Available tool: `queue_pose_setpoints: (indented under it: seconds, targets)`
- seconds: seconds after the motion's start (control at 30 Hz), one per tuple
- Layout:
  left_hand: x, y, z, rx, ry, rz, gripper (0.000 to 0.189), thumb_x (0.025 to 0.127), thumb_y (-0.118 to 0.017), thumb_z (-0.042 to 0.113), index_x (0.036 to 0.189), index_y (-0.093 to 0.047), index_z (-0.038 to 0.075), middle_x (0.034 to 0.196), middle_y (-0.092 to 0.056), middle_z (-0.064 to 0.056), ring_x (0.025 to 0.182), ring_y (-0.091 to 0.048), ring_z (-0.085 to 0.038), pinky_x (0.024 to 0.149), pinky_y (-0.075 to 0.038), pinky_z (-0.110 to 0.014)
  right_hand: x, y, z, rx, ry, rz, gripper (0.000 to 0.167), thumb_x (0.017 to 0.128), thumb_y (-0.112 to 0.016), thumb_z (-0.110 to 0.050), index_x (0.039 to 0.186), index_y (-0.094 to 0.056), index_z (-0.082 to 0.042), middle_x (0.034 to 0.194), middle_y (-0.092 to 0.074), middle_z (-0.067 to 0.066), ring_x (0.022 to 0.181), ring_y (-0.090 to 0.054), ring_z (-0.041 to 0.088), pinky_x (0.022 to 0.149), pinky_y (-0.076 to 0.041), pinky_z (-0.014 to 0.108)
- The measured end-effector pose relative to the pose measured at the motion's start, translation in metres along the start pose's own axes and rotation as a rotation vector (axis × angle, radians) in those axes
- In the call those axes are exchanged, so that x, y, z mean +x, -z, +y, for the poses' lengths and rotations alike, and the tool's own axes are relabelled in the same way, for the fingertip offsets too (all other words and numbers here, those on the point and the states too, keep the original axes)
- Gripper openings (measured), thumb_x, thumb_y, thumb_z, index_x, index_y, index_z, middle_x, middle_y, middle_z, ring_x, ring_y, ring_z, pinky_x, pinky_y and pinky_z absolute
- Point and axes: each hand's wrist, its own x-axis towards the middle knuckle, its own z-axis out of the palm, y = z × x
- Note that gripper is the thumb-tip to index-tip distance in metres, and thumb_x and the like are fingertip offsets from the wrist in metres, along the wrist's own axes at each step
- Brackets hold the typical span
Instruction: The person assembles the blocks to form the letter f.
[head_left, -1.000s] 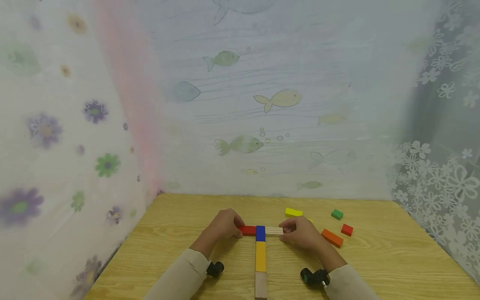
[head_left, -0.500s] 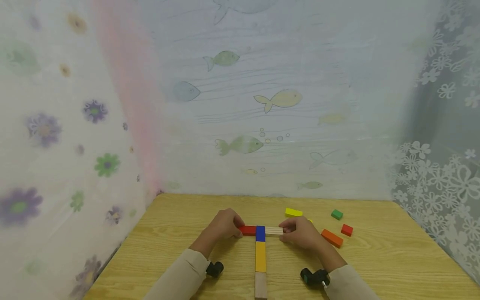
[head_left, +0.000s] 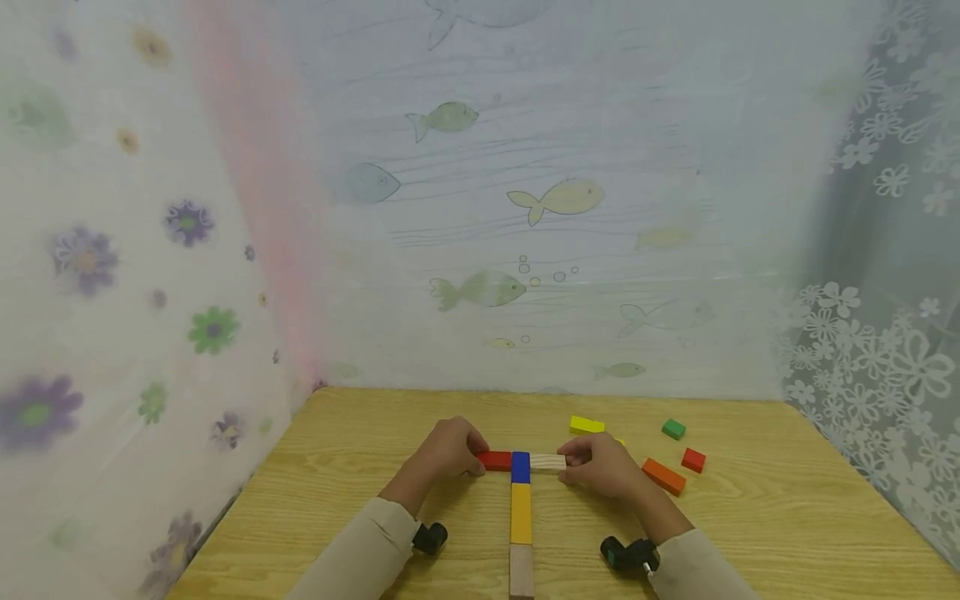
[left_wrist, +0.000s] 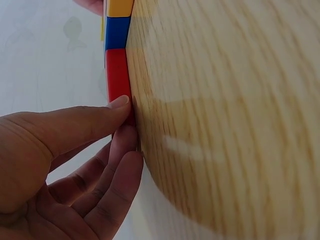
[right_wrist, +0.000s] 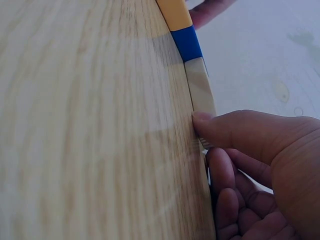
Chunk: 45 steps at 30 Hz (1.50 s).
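My left hand (head_left: 450, 450) pinches the outer end of a red block (head_left: 497, 461) between thumb and fingers. On the other side my right hand (head_left: 602, 467) pinches the outer end of a plain wood block (head_left: 547, 462). The inner ends of both blocks meet the sides of a blue block (head_left: 521, 467), so they stand out from it like a crossbar. Below the blue block, in line with it, lie a yellow-orange block (head_left: 521, 513) and a plain tan block (head_left: 521, 571). In the left wrist view the thumb lies along the red block (left_wrist: 118, 75).
Loose blocks lie right of the crossbar: a yellow one (head_left: 587, 425), a green one (head_left: 673, 429), a small red one (head_left: 693, 460) and an orange one (head_left: 663, 477). A bit of another yellow block shows behind my right hand. A curtain with fish drawings (head_left: 555, 250) hangs behind the table (head_left: 360, 467).
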Motion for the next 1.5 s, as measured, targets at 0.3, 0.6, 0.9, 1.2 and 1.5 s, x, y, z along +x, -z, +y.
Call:
queue_pose_setpoints:
  seconds: [0.3, 0.6, 0.9, 1.2, 1.5]
  targets:
    - [-0.002, 0.0, -0.004, -0.073, 0.012, 0.007, 0.037, 0.077, -0.092, 0.011, 0.111, -0.079, 0.007, 0.101, -0.074, -0.002, 0.093, -0.065, -0.02, 0.086, -0.06, -0.041, -0.002, 0.0, -0.001, -0.001, -0.005, 0.002, 0.037, 0.081, -0.088, -0.015, 0.115, -0.076, -0.004, 0.096, -0.07, 0.004, 0.088, -0.062, 0.016, 0.076, -0.054, 0.027]
    - [-0.006, -0.003, -0.012, -0.17, 0.045, 0.03, 0.039, 0.084, -0.088, 0.027, 0.116, -0.077, 0.006, 0.108, -0.073, -0.006, 0.093, -0.067, -0.021, 0.083, -0.06, -0.042, -0.002, 0.0, -0.001, 0.008, -0.003, -0.004, 0.038, 0.081, -0.088, -0.015, 0.115, -0.076, -0.003, 0.096, -0.069, 0.004, 0.088, -0.062, 0.016, 0.075, -0.054, 0.026]
    - [-0.009, -0.003, -0.013, -0.236, 0.039, 0.028, 0.036, 0.085, -0.086, 0.021, 0.116, -0.077, 0.004, 0.106, -0.072, -0.008, 0.085, -0.067, -0.02, 0.074, -0.061, -0.036, 0.002, -0.001, 0.001, -0.005, -0.004, 0.004, 0.036, 0.082, -0.087, -0.016, 0.115, -0.076, -0.005, 0.095, -0.07, 0.001, 0.088, -0.063, 0.015, 0.075, -0.055, 0.025]
    - [-0.012, -0.001, -0.017, -0.336, 0.056, 0.006, 0.034, 0.088, -0.084, 0.02, 0.116, -0.076, 0.003, 0.105, -0.074, -0.008, 0.082, -0.071, -0.017, 0.075, -0.062, -0.035, 0.0, 0.001, 0.001, -0.016, 0.006, -0.003, 0.037, 0.083, -0.087, -0.017, 0.116, -0.076, -0.004, 0.096, -0.07, 0.003, 0.087, -0.062, 0.015, 0.074, -0.055, 0.024]
    - [-0.015, -0.002, -0.019, -0.354, 0.066, 0.019, 0.032, 0.088, -0.083, 0.019, 0.114, -0.076, 0.002, 0.101, -0.073, -0.007, 0.08, -0.071, -0.017, 0.074, -0.062, -0.035, 0.002, 0.001, 0.003, -0.001, 0.005, -0.016, 0.04, 0.082, -0.088, -0.02, 0.118, -0.076, -0.005, 0.098, -0.07, 0.002, 0.089, -0.062, 0.015, 0.074, -0.055, 0.023]
